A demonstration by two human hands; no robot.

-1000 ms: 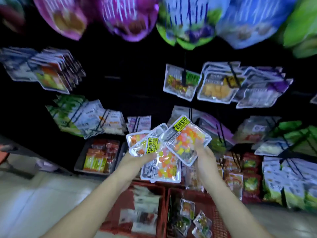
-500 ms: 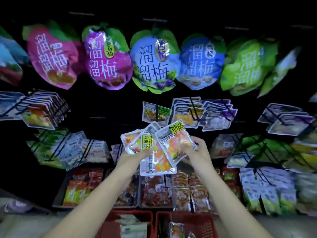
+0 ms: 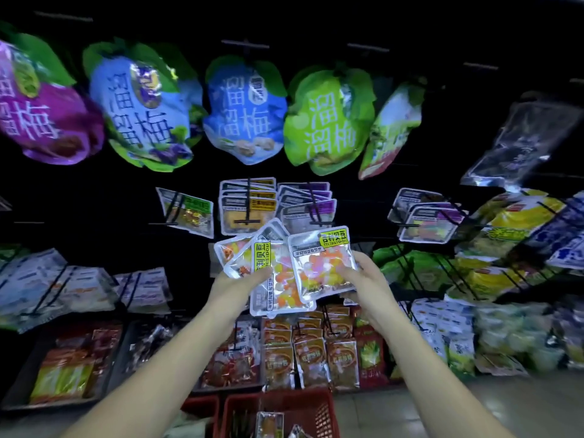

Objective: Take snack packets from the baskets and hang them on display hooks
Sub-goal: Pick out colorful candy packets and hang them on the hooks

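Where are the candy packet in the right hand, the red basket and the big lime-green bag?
candy packet (image 3: 317, 263): head view, on its clear window of sweets.
red basket (image 3: 324, 415): head view, on its right mesh wall.
lime-green bag (image 3: 328, 121): head view, on its printed front.

A black display wall fills the view under dim light, its upper part lost in shadow. At the wall's foot on the left sits a black tray. Below the wall on the right lies pale, smooth floor.
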